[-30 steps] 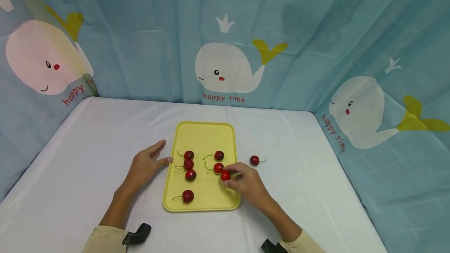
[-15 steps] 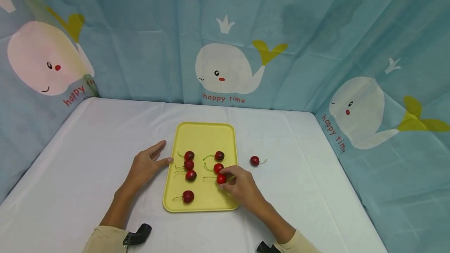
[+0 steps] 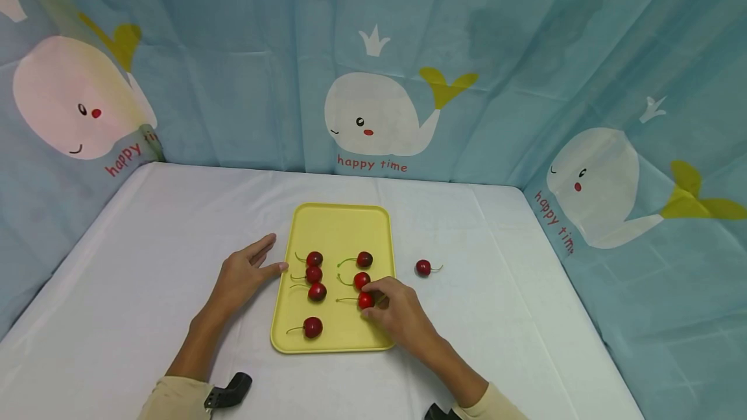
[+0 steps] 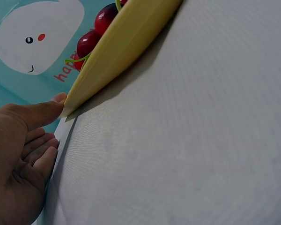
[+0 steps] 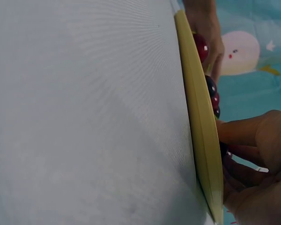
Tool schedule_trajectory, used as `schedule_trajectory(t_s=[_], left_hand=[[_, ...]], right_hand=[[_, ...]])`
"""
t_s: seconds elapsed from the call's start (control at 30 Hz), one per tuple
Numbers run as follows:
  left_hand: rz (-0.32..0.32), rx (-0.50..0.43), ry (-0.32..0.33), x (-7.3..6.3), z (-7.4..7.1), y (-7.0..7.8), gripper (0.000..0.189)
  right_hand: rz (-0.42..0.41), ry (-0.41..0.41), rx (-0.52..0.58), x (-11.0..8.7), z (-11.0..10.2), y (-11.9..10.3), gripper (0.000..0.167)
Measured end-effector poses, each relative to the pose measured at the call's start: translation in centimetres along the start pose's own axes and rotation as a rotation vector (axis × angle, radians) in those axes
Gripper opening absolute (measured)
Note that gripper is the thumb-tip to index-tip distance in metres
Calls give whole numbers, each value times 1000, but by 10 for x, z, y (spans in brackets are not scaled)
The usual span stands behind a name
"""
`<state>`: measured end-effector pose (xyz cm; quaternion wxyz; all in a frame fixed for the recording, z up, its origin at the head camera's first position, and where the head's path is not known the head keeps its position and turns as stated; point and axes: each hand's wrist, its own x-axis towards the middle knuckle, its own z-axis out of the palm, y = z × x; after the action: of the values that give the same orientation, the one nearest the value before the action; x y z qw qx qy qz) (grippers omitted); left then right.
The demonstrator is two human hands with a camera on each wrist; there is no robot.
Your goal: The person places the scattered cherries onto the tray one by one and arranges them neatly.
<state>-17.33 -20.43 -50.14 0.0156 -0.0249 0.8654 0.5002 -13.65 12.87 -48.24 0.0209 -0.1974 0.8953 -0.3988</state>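
My right hand (image 3: pixel 403 313) pinches a bright red cherry (image 3: pixel 366 301) between thumb and fingers, low over the right half of a yellow tray (image 3: pixel 338 225). The cherry's stem points left. Just behind it on the tray lie another cherry (image 3: pixel 362 280) and a darker cherry (image 3: pixel 364 259). A column of several cherries (image 3: pixel 317 291) runs down the tray's left half, the nearest cherry (image 3: pixel 312 327) set apart from the others. My left hand (image 3: pixel 242 277) has its fingers extended, and the thumb touches the tray's left rim, as the left wrist view (image 4: pixel 25 145) also shows.
One cherry (image 3: pixel 423 268) lies on the white tablecloth (image 3: pixel 467 232) right of the tray. Behind and beside the table hangs a blue curtain (image 3: pixel 245 83) printed with whales. Black wrist mounts (image 3: pixel 229 391) sit at both sleeves.
My right hand has moved a little left and toward the near side with the cherry, lowering it into line with the two cherries behind. My left hand has stayed at the rim.
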Motion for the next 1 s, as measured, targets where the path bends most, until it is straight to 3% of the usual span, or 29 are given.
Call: schedule_trajectory(t_s=[0.67, 1.0], left_hand=[[19, 1, 12, 1, 2, -3, 84], [12, 9, 6, 1, 1, -3, 85]], right_hand=[[-31, 21, 25, -2, -5, 1, 34], [-57, 75, 23, -5, -8, 5, 35]])
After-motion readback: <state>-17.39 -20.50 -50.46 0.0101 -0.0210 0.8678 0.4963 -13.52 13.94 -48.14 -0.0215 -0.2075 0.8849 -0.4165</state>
